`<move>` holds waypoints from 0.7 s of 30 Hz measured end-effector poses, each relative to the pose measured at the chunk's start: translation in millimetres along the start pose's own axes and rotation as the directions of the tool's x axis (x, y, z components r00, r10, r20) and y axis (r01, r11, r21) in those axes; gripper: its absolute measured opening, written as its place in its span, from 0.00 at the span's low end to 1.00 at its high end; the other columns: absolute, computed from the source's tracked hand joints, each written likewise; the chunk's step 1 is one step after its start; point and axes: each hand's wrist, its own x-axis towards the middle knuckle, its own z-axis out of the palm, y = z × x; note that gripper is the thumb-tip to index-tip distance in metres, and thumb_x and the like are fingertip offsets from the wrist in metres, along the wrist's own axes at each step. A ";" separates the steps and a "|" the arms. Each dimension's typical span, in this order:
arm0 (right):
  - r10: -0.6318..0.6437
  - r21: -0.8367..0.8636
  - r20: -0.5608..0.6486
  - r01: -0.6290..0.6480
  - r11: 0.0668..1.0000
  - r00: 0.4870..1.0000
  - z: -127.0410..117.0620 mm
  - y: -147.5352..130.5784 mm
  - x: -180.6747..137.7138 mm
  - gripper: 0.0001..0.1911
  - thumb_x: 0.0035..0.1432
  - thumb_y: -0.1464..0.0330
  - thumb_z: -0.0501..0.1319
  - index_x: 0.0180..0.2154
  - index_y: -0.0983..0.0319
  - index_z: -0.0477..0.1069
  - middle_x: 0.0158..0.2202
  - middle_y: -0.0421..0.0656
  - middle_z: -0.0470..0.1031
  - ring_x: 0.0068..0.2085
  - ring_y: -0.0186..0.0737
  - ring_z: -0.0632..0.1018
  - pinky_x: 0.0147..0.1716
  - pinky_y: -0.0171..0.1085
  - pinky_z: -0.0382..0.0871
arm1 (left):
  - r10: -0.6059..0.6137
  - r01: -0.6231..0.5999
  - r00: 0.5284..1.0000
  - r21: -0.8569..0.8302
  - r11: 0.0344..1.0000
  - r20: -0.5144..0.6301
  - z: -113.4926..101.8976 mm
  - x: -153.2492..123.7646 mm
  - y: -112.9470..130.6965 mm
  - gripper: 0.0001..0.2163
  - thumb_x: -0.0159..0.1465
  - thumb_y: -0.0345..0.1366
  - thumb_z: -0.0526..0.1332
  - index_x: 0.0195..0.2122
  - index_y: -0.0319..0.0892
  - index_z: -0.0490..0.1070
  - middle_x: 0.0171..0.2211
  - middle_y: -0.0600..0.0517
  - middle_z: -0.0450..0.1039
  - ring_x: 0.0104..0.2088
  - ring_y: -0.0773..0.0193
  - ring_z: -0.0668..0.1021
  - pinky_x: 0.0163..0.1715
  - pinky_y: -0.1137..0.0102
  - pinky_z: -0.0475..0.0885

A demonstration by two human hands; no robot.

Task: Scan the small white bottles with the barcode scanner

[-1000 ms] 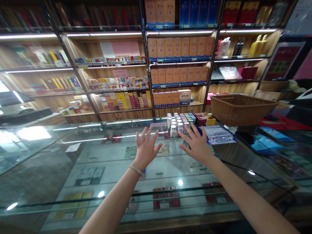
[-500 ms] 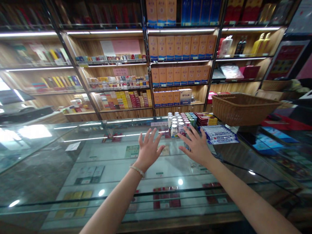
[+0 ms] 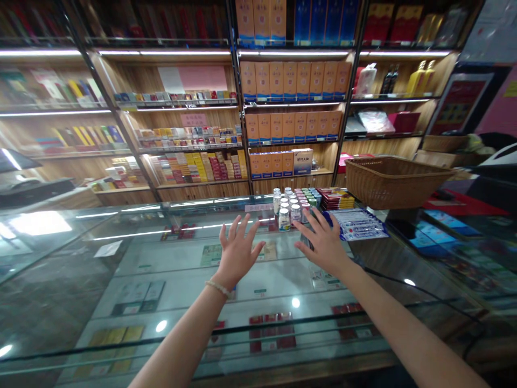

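Head view. The small bottles [image 3: 288, 207], white-capped and packed in a tight upright cluster, stood at the far edge of the glass table [image 3: 121, 253], just beyond both hands. The right hand [image 3: 325, 242] was open with its fingers spread and hovered nearest the cluster, fingertips just beside the front bottles. The left hand [image 3: 236, 253], likewise open and spread, with a bead bracelet [image 3: 218, 288] at the wrist, was raised above the glass a little to the left. Neither hand held anything. Judged from this arrangement, the reach was underway but no bottle had been gripped, lifted or displaced, so any handling of them was yet to be done. To the right of the bottles lay a stack of red packs [image 3: 337, 198] and blue-and-white packets [image 3: 359, 223], with a woven basket [image 3: 398, 180] beyond them. Lit shelves [image 3: 194, 145] of packs and orange boxes [image 3: 293, 81] filled the back wall. Whether the right fingertips touched a bottle could not be told. A blue item behind that hand was mostly hidden, the bottle labels were too small to read, and the goods under the glass [image 3: 269, 331] were blurred by reflections.
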 end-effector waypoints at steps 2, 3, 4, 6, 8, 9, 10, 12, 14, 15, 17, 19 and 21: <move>0.010 0.006 0.003 -0.010 1.000 1.000 0.9 2.1 0.2 0.27 0.71 0.51 0.51 0.66 0.50 0.67 0.73 0.48 0.57 0.73 0.56 0.55 0.67 0.64 0.42 | -0.017 0.017 1.000 -0.002 1.000 -0.009 -0.6 1.3 -0.2 0.24 0.70 0.48 0.58 0.66 0.52 0.67 0.70 0.45 0.61 0.71 0.46 0.60 0.71 0.44 0.41; 0.013 0.008 0.006 -0.013 1.000 1.000 1.3 3.1 0.2 0.27 0.71 0.51 0.51 0.66 0.50 0.67 0.73 0.48 0.57 0.73 0.56 0.55 0.67 0.64 0.42 | -0.024 0.024 1.000 -0.006 1.000 -0.011 -1.0 2.0 -0.1 0.24 0.70 0.48 0.57 0.66 0.52 0.67 0.70 0.45 0.61 0.71 0.46 0.60 0.71 0.44 0.41; 0.016 0.009 0.009 -0.016 1.000 1.000 1.6 4.0 0.2 0.27 0.71 0.51 0.51 0.66 0.50 0.67 0.73 0.48 0.57 0.73 0.56 0.55 0.67 0.64 0.42 | -0.029 0.029 1.000 -0.010 1.000 -0.010 -1.5 2.6 0.1 0.24 0.70 0.48 0.57 0.66 0.52 0.68 0.70 0.45 0.61 0.71 0.46 0.60 0.71 0.44 0.42; 0.022 0.009 0.014 -0.022 1.000 1.000 1.6 5.2 0.3 0.27 0.71 0.50 0.51 0.66 0.50 0.67 0.73 0.48 0.57 0.73 0.56 0.55 0.67 0.64 0.42 | -0.030 0.029 0.999 -0.023 0.999 -0.013 -1.9 3.5 0.3 0.24 0.69 0.47 0.57 0.65 0.52 0.68 0.70 0.44 0.61 0.71 0.45 0.61 0.71 0.44 0.42; 0.028 0.010 0.017 -0.028 1.000 0.999 1.1 6.0 0.4 0.27 0.71 0.50 0.51 0.65 0.50 0.67 0.73 0.48 0.58 0.73 0.56 0.54 0.67 0.64 0.42 | -0.026 0.025 0.999 -0.035 0.999 -0.019 -1.2 3.6 0.1 0.23 0.69 0.47 0.57 0.65 0.51 0.68 0.70 0.44 0.62 0.71 0.45 0.60 0.71 0.43 0.42; 0.031 0.011 0.018 -0.031 0.999 0.999 0.5 6.3 0.5 0.27 0.71 0.50 0.50 0.65 0.51 0.68 0.73 0.48 0.58 0.73 0.56 0.54 0.67 0.64 0.42 | -0.023 0.022 0.999 -0.040 0.999 -0.022 -0.5 3.6 -0.1 0.23 0.69 0.47 0.58 0.65 0.51 0.68 0.70 0.43 0.62 0.71 0.44 0.61 0.71 0.43 0.42; 0.034 0.012 0.018 -0.035 0.999 0.999 -0.1 6.6 0.8 0.27 0.71 0.51 0.50 0.65 0.51 0.68 0.73 0.49 0.58 0.73 0.56 0.55 0.67 0.64 0.42 | -0.021 0.020 0.999 -0.042 0.999 -0.025 0.3 3.6 -0.1 0.23 0.69 0.47 0.58 0.65 0.51 0.68 0.70 0.43 0.62 0.71 0.44 0.61 0.71 0.43 0.42; 0.045 0.014 0.017 -0.046 0.999 0.999 -1.8 7.7 2.0 0.27 0.72 0.51 0.50 0.65 0.51 0.68 0.73 0.49 0.59 0.72 0.56 0.55 0.67 0.64 0.42 | -0.014 0.013 1.000 -0.042 0.999 -0.024 1.5 4.2 0.2 0.23 0.69 0.47 0.58 0.64 0.51 0.69 0.70 0.44 0.62 0.70 0.44 0.61 0.71 0.43 0.42; 0.059 0.013 0.020 -0.059 0.998 0.998 -3.8 9.6 4.8 0.27 0.72 0.52 0.50 0.65 0.51 0.68 0.73 0.49 0.58 0.72 0.56 0.55 0.67 0.64 0.43 | 0.000 0.000 1.000 -0.040 0.999 -0.013 1.4 6.6 1.3 0.22 0.69 0.47 0.59 0.63 0.51 0.70 0.70 0.44 0.62 0.70 0.45 0.61 0.71 0.43 0.42; 0.064 0.010 0.025 -0.065 0.998 0.998 -4.9 10.9 6.9 0.27 0.72 0.52 0.50 0.65 0.51 0.68 0.73 0.49 0.58 0.72 0.56 0.55 0.67 0.64 0.42 | 0.011 -0.011 1.000 -0.039 0.999 -0.004 0.8 8.5 2.2 0.22 0.69 0.47 0.59 0.63 0.51 0.70 0.70 0.44 0.62 0.70 0.45 0.61 0.71 0.43 0.42; 0.068 0.002 0.043 -0.069 0.998 0.997 -7.5 14.3 13.0 0.27 0.72 0.52 0.50 0.65 0.51 0.68 0.73 0.49 0.58 0.72 0.57 0.55 0.67 0.65 0.42 | 0.038 -0.037 0.999 -0.039 0.999 0.015 -1.3 13.9 4.2 0.22 0.69 0.46 0.59 0.62 0.51 0.71 0.70 0.44 0.61 0.70 0.45 0.61 0.71 0.43 0.43; 0.067 -0.004 0.062 -0.067 0.998 0.996 -10.6 18.5 20.9 0.27 0.72 0.51 0.49 0.65 0.51 0.68 0.73 0.49 0.59 0.72 0.57 0.56 0.67 0.66 0.41 | 0.061 -0.060 0.998 -0.042 0.997 0.028 -3.5 20.7 7.0 0.22 0.69 0.46 0.59 0.62 0.51 0.71 0.71 0.44 0.61 0.70 0.45 0.61 0.71 0.43 0.42; 0.062 -0.006 0.072 -0.062 0.998 0.995 -13.8 23.4 29.5 0.27 0.73 0.50 0.47 0.64 0.50 0.69 0.73 0.47 0.58 0.72 0.56 0.56 0.67 0.65 0.41 | 0.068 -0.066 0.997 -0.049 0.997 0.036 -4.9 28.1 11.0 0.22 0.69 0.47 0.59 0.62 0.50 0.71 0.71 0.43 0.60 0.70 0.44 0.60 0.71 0.43 0.42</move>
